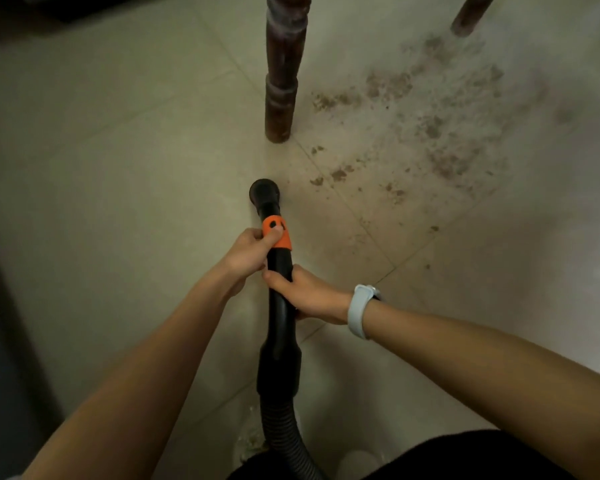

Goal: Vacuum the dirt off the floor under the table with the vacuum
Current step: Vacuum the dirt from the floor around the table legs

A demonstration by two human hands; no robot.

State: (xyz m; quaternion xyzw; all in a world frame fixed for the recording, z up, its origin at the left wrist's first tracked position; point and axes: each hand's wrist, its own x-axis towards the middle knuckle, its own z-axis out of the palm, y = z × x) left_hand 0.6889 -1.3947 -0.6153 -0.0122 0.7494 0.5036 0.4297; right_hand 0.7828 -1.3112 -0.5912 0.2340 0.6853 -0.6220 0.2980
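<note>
Clearly the step in hand is bringing the nozzle onto the dirt, and both hands already have the vacuum wand under control. The left hand is curled round the wand at its orange collar, thumb lying on the collar; the right hand, with a pale watch band at the wrist, is wrapped round the black tube just behind it. The ribbed hose trails back toward the body.

The nozzle sits low over the tiled floor, just in front of the near table leg; whether it touches the tile I cannot tell. The dirt lies ahead and to the right of both hands, starting with small brown clumps just right of the nozzle and spreading out toward a second table leg.

To do this well, I would judge it best to swing the nozzle right, keep its mouth flat and close to the tile, and work in slow overlapping passes from the near clumps outward. Care around the near leg matters, since a knock could scatter the loose crumbs.
</note>
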